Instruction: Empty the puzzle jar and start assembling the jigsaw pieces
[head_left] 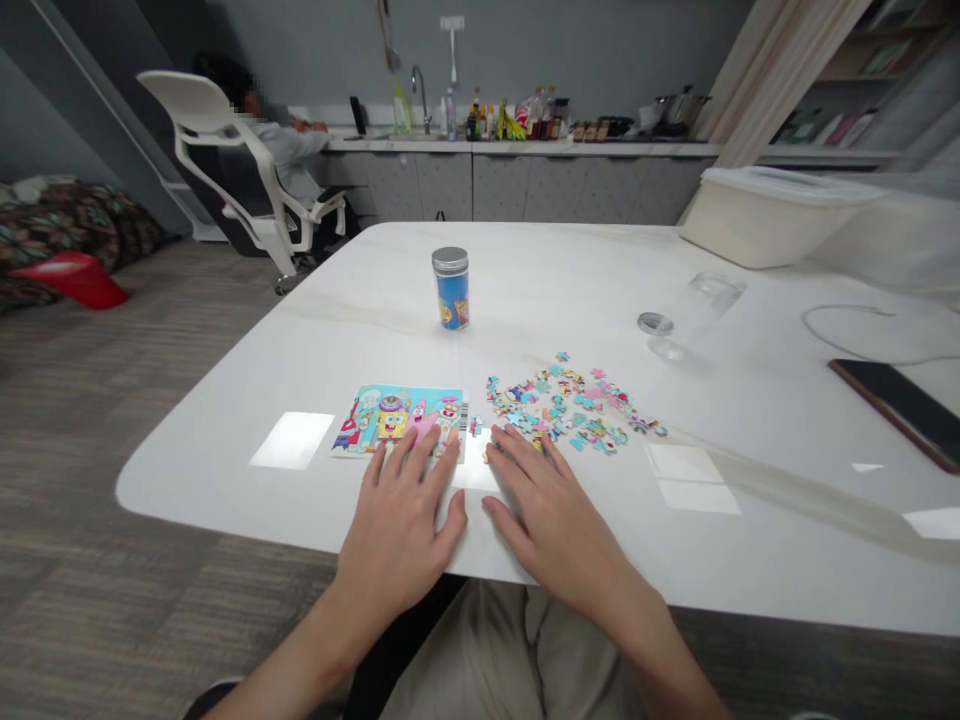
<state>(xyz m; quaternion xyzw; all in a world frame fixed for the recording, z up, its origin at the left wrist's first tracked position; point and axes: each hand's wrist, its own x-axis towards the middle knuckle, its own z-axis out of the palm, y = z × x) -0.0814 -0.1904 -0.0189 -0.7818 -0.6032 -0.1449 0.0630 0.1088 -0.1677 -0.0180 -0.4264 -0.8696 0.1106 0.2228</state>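
Observation:
My left hand (405,505) lies flat with fingers stretched out, its fingertips over the lower edge of a colourful cartoon picture card (367,410). Beside it, my right hand (544,505) rests on the table with its fingers spread, the tips at the near edge of a loose heap of jigsaw puzzle pieces (592,405). One single puzzle piece (476,426) sits between the card and the heap. Neither hand holds anything. Farther back stands a jar (451,290) with a silver lid and a blue cartoon label, upright and closed.
On the white table (300,330), a clear jar (701,310) lies on its side next to its silver lid (655,323). A phone (904,405) and a cable are at the right, a lidded cream bin (772,215) behind. A person sits in an office chair (247,160) at the back left.

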